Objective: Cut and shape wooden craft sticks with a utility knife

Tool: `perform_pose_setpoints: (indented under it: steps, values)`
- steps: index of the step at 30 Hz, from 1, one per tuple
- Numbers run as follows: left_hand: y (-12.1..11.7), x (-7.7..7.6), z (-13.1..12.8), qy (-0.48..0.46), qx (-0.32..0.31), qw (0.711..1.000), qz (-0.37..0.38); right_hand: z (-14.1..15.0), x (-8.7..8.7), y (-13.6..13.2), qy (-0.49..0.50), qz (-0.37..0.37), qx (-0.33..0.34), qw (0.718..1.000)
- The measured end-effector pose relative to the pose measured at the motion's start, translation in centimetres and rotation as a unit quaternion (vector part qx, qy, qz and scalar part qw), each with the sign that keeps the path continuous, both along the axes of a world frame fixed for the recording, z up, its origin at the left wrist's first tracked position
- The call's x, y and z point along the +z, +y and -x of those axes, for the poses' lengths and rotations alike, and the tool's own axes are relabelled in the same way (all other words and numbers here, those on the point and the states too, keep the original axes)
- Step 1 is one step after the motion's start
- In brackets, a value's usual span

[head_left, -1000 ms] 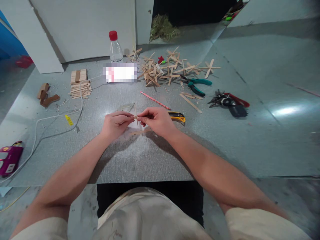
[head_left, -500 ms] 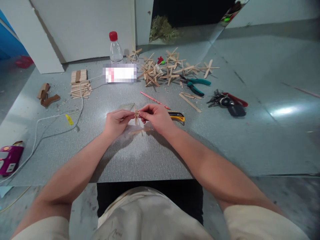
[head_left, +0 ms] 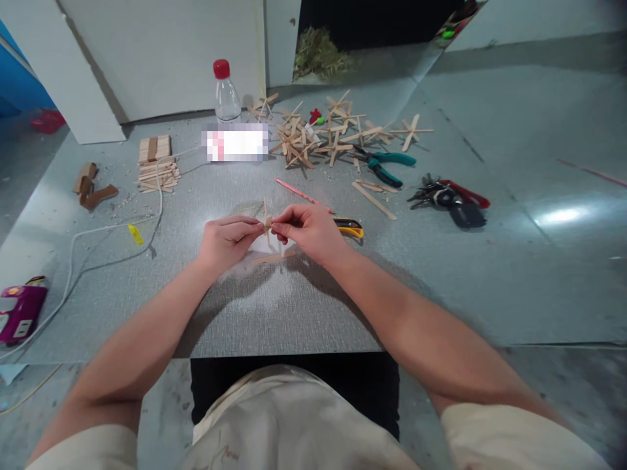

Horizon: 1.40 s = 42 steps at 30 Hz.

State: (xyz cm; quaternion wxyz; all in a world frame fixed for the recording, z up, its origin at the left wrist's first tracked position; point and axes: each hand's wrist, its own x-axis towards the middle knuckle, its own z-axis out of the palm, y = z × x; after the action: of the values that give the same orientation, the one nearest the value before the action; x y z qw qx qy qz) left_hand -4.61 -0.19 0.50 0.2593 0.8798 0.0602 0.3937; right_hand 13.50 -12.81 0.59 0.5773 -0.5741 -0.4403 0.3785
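From here, the pinched stick (head_left: 265,207) looks bare matt wood, the bottle (head_left: 228,101) glossy clear plastic (the surface (head_left: 294,320) faintly rough).

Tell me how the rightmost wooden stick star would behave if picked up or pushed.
The wooden stick star is probably light, since its arms look thin and flat. They splay in several directions, so it likely won't roll. Pushed left, it might snag on the piled stars close beside it.
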Motion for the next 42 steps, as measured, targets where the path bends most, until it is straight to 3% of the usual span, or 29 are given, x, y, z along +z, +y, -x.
perform_pose_setpoints:
  steps: [15, 30, 42]
  values:
    - [0.1, -0.8, -0.1, 0.05, -0.015, 0.999, -0.006, -0.4, -0.6, -0.2, -0.027, 0.019, 0.022, 0.999]
    - [-1.6, 0.6, 0.5, -0.001, -0.006, 1.0, 0.015, -0.1, -0.3, -0.9, -0.017, -0.039, 0.036, 0.998]
    - [-2.6, 0.7, 0.6, -0.005, -0.011, 0.999, 0.05, 0.4, 0.1, -1.1, 0.08, -0.026, 0.076, 0.994]
